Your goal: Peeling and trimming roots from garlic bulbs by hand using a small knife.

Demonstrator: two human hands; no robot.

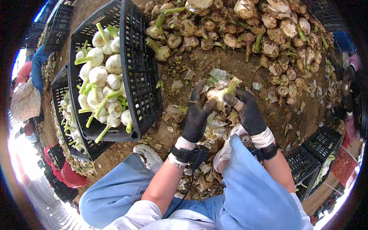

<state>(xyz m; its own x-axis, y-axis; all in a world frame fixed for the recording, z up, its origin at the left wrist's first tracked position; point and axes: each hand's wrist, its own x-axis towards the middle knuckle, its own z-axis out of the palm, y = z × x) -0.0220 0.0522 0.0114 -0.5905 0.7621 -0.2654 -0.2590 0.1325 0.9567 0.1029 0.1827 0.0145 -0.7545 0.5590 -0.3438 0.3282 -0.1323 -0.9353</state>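
My left hand (pixel 199 111), in a black glove, grips the lower left side of a garlic bulb (pixel 216 97) with a leafy pale-green stem and frayed skins. My right hand (pixel 247 111), gloved alike, closes on the bulb's stem side. Loose peeled skins (pixel 218 130) lie on the dirt beneath. Left of my hands, a black crate (pixel 140 76) holds cleaned white bulbs (pixel 97 74) with trimmed green stems.
A pile of soiled garlic (pixel 268 38) covers the upper ground. More crates stand at lower left (pixel 55 103) and lower right (pixel 318 149). Other people appear at the edges, including one in blue trousers (pixel 38 69) and one in red (pixel 73 174). My bent legs (pixel 253 184) frame the near ground.
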